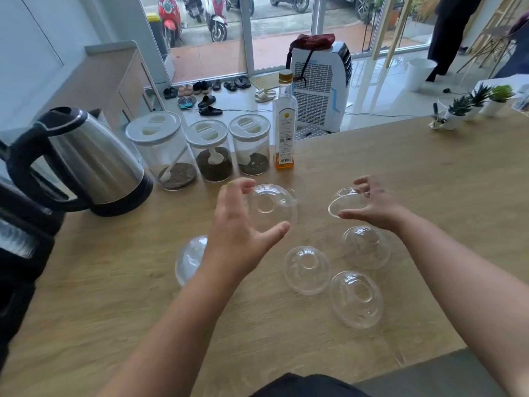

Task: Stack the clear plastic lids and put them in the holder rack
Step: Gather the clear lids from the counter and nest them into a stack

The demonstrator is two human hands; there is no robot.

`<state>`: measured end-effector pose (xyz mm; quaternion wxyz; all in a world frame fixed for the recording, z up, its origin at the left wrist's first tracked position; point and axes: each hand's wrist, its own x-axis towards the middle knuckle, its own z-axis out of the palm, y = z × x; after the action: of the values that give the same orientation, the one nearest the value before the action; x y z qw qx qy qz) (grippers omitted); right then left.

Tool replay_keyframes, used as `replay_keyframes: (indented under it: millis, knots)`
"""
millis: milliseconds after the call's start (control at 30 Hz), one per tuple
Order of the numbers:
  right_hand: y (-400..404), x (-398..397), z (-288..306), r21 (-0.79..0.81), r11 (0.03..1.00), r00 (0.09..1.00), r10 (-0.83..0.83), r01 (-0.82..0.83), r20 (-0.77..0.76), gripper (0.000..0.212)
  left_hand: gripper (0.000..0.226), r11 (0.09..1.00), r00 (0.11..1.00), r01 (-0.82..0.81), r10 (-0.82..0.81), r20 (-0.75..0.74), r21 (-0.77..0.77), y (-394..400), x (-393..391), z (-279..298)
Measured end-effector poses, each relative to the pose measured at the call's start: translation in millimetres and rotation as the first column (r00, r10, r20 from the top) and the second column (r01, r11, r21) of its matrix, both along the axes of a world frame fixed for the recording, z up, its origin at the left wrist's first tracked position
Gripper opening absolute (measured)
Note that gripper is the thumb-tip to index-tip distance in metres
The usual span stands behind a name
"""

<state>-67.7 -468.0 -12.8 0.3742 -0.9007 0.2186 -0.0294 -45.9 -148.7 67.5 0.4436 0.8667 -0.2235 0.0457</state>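
Observation:
Several clear dome lids with a centre hole lie on the wooden counter (429, 181). My left hand (237, 224) grips one clear lid (269, 204) by its rim, between thumb and curled fingers, just above the counter. My right hand (375, 204) holds a second lid (345, 200), tilted on edge. Three loose lids sit in front of my right hand: one (366, 246), one (307, 269) and the nearest (356, 299). Another lid (190, 259) is partly hidden by my left forearm. I see no holder rack that I can recognise.
A steel kettle (94, 164) stands at the left, with a dark appliance (20, 233) at the left edge. Three lidded jars (213, 153) and a bottle (284, 124) line the counter's far edge. Small potted plants (469, 107) sit far right.

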Motion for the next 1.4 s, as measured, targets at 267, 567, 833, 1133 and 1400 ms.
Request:
replay_keyframes:
  millis: [267, 567, 833, 1133, 1400]
  knots:
    - [84.9, 11.5, 28.2, 0.267, 0.95, 0.955, 0.084, -0.163, 0.284, 0.079, 0.084, 0.965, 0.964, -0.256, 0.252, -0.085, -0.048, 110.1, -19.1, 10.4]
    - [172.9, 6.0, 60.4, 0.305, 0.875, 0.863, 0.209, -0.375, 0.461, 0.08, 0.083, 0.957, 0.947, -0.29, 0.285, -0.145, -0.014, 100.3, -28.5, -32.4]
    - [214.8, 5.7, 67.8, 0.216, 0.806, 0.799, 0.434, -0.551, 0.416, 0.087, 0.085, 0.939, 0.929, -0.329, 0.302, -0.216, -0.1, 101.3, -34.0, -58.3]
    - [240.0, 1.6, 56.7, 0.191, 0.755, 0.775, 0.585, -0.628, 0.237, 0.088, 0.108, 0.914, 0.912, -0.337, 0.259, -0.318, -0.223, 101.9, -41.5, -56.3]
    - [245.5, 4.4, 40.5, 0.181, 0.762, 0.783, 0.6, -0.622, 0.165, 0.087, 0.129, 0.942, 0.915, -0.3, 0.24, -0.325, -0.149, 119.5, -49.2, -58.9]
